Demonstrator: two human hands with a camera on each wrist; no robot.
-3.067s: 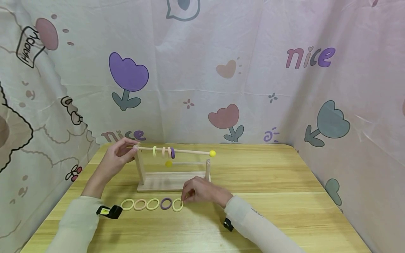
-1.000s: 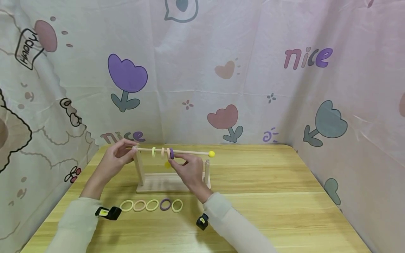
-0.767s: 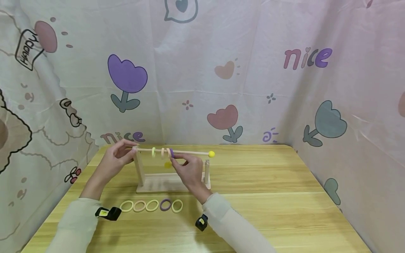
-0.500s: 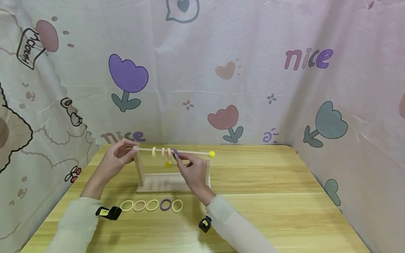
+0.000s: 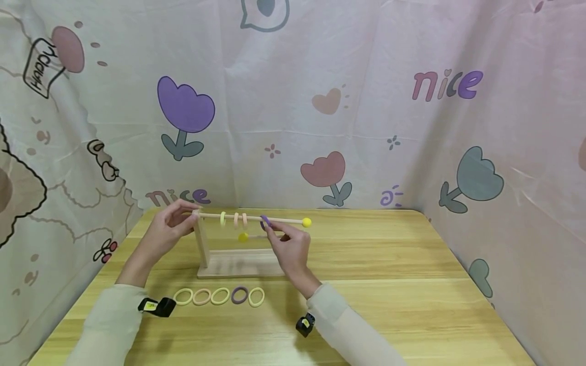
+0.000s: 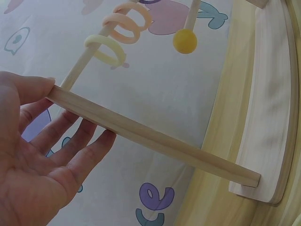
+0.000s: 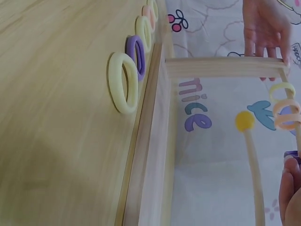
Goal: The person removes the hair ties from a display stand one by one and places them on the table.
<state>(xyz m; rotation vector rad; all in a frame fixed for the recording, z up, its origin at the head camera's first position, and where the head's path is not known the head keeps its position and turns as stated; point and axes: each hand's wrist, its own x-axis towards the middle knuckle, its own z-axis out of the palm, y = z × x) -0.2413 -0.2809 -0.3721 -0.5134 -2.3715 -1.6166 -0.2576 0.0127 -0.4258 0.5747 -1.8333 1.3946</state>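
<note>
A wooden stand has a flat base (image 5: pixel 238 264) and an upright post (image 6: pixel 155 139). My left hand (image 5: pixel 169 226) grips the post's top end, thumb above and fingers below. From there a thin rod (image 5: pixel 288 220) runs right to a yellow ball (image 5: pixel 306 222). With thumb and fingertips, my right hand (image 5: pixel 291 249) pinches a purple ring (image 5: pixel 265 219) around the rod. Left of it, apart from it, a pale yellow ring (image 6: pixel 106 57) and two peach rings (image 6: pixel 123 35) hang on the same rod. The right-hand post is hidden behind my right hand.
In front of the base lies a row of several rings, among them a purple ring (image 7: pixel 130 49) and a pale yellow ring (image 7: pixel 114 84) at its right end. A second rod (image 7: pixel 254 174) with a yellow ball (image 7: pixel 244 121) sits lower. A patterned curtain (image 5: pixel 274 101) stands behind the table (image 5: pixel 389 295).
My right hand has risen from the ring row to the rod, taken hold of the purple ring, and slid it right, away from the peach rings. The left hand stays on the post.
</note>
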